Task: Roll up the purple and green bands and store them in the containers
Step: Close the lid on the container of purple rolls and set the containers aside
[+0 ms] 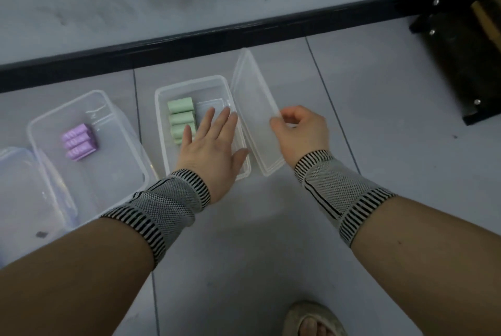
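On the tiled floor [271, 227] near the black skirting, two clear containers stand side by side. The left container [113, 173] holds the rolled purple bands [79, 141] toward its far left corner; the right container [162, 107] holds the rolled green bands [181, 118] along its left wall. The left hand [210, 143] hovers flat over it, fingers straight and spread. The right hand [301, 132] pinches the edge of the clear lid [253, 107] (tilted up, its near end beside the right container's right rim).

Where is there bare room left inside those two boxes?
Purple rolls leave most of the left container bare. In the right container, green rolls crowd the left side; the left hand hovers over the bare right half.
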`<state>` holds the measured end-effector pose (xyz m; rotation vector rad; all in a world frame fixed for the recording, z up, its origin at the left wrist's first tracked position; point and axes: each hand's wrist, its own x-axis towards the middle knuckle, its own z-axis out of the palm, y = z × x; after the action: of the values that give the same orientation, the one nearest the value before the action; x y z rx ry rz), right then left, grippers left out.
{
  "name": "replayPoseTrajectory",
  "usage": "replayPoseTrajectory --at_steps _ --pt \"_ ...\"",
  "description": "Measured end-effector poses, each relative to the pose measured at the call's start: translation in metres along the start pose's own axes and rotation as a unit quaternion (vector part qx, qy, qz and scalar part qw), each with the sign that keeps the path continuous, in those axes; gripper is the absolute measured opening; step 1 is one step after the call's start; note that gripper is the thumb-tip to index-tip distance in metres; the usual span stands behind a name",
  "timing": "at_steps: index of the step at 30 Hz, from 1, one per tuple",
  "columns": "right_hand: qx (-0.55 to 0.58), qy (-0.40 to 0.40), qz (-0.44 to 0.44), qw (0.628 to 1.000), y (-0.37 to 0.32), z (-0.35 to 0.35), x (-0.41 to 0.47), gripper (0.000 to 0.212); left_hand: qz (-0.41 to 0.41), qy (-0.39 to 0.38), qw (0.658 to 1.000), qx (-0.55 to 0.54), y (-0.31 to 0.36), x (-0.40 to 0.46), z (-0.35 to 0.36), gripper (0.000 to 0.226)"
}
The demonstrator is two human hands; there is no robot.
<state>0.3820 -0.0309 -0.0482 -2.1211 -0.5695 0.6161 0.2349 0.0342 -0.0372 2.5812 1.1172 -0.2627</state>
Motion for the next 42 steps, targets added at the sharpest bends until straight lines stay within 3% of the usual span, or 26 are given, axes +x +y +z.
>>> replayPoseTrajectory --at_steps 7,12,16,19,22,25,30,32,39,42 --pt "-0.063 -0.189 -0.066 0.978 -0.017 0.042 -0.025 0.042 -0.016 -0.002 1.0 -0.025 -0.035 -0.018 -0.002 0.064" --pt "-0.113 -0.234 -0.09 0.961 0.003 0.054 -0.026 0.036 -0.072 0.021 0.981 -0.182 -0.045 -0.025 0.002 0.057" --pt "-0.14 -0.231 -0.136 0.953 0.003 0.048 -0.027 0.041 -0.082 0.001 0.984 -0.161 -0.048 -0.019 0.005 0.064" --pt "-0.208 -0.173 -0.143 0.952 0.005 0.048 -0.026 0.044 -0.086 -0.008 0.988 -0.13 -0.05 -0.015 0.008 0.059" --pt "-0.234 -0.088 -0.016 0.968 0.009 0.047 -0.02 0.066 -0.093 -0.013 0.989 -0.116 -0.055 -0.016 0.014 0.056" --pt "-0.125 -0.075 0.078 0.986 0.018 0.049 -0.01 0.072 -0.085 0.007 0.99 -0.11 -0.057 -0.021 0.016 0.056" --pt "-0.107 -0.098 -0.003 0.989 0.002 0.057 -0.011 0.058 -0.107 0.041 0.99 -0.082 -0.074 -0.033 0.013 0.056" --pt "-0.114 -0.128 -0.03 0.985 -0.007 0.066 -0.012 0.065 -0.121 0.042 0.99 -0.06 -0.085 -0.04 0.012 0.055" --pt "-0.151 -0.151 -0.048 0.976 -0.012 0.09 -0.015 0.066 -0.129 0.041 0.99 -0.039 -0.105 -0.051 0.011 0.05" --pt "-0.138 -0.136 -0.063 0.979 -0.013 0.09 -0.017 0.056 -0.132 0.063 0.988 -0.051 -0.107 -0.053 0.009 0.045"
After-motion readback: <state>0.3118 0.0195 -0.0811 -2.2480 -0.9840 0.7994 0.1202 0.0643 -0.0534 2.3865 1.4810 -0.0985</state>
